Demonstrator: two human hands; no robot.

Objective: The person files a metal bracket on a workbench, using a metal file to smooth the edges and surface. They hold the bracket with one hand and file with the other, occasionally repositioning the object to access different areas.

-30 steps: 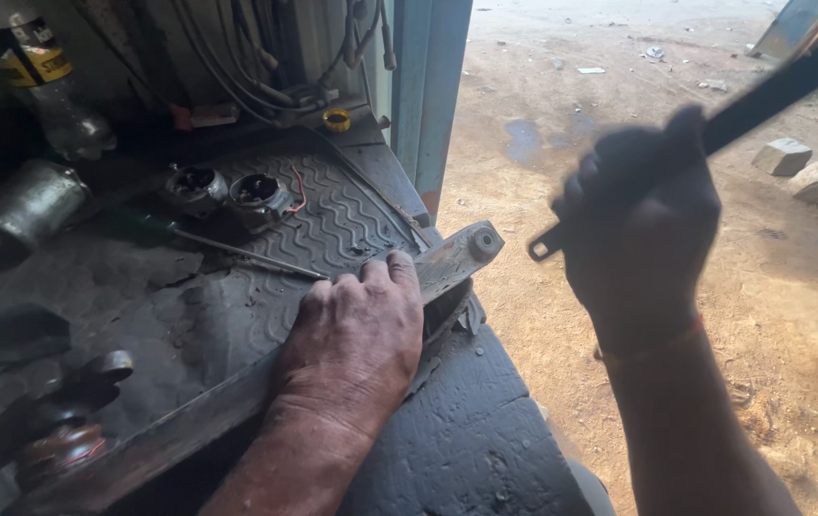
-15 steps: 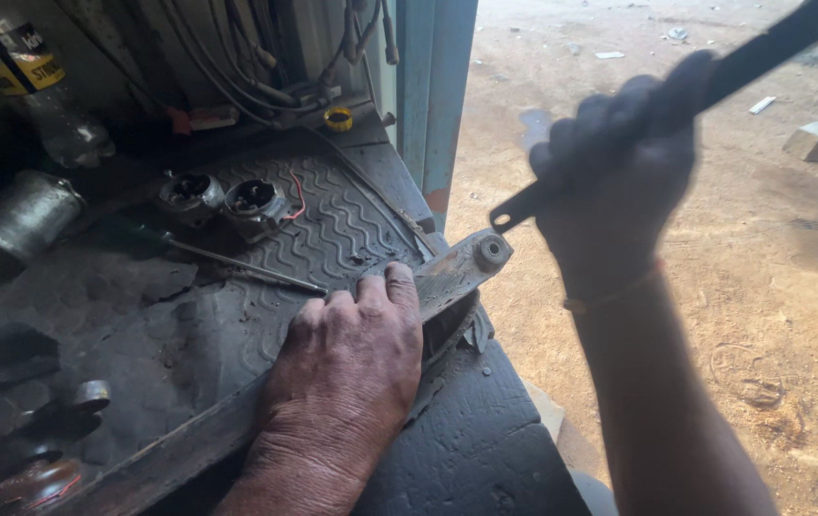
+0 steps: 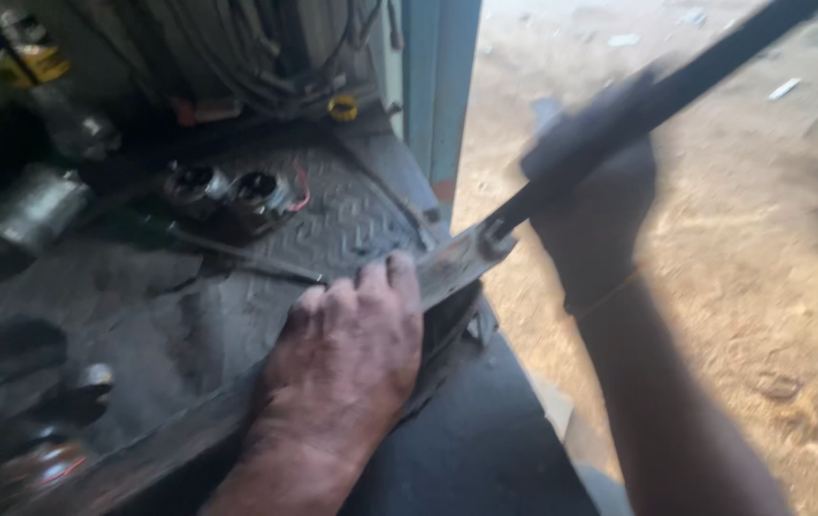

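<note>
We start at the left: a clear plastic bottle with a yellow label (image 3: 32, 72) stands at the back, a dull metal canister (image 3: 27, 205) lies on its side below it, and two round metal sockets with red wire (image 3: 229, 189) sit further in on the ribbed black rubber mat (image 3: 333, 225). A thin screwdriver (image 3: 237, 250) lies across the mat just ahead of our fingers.

Our left hand (image 3: 347, 349) is flat, fingers together, pressing down on the long rusty flat steel bar (image 3: 452, 258). The bar runs diagonally across the mat, and its eye end with the bolt sticks out past the floor edge by the blue-green door post (image 3: 438, 96).

Our right hand (image 3: 595, 182) is closed around the long dark metal spanner (image 3: 677, 81); its small end sits right at the bolt on the bar's tip. The frame is blurred, so we cannot tell whether it is seated.

Judgement: we are working the bolt at the bar's eye. The next move calls for firm downward hold on the bar and a square seat of the tool before loading it; slip risk is towards the open side.

Surface is a dirty vehicle cab floor; outside to the right is bare sandy ground (image 3: 763, 287) in sun.
</note>
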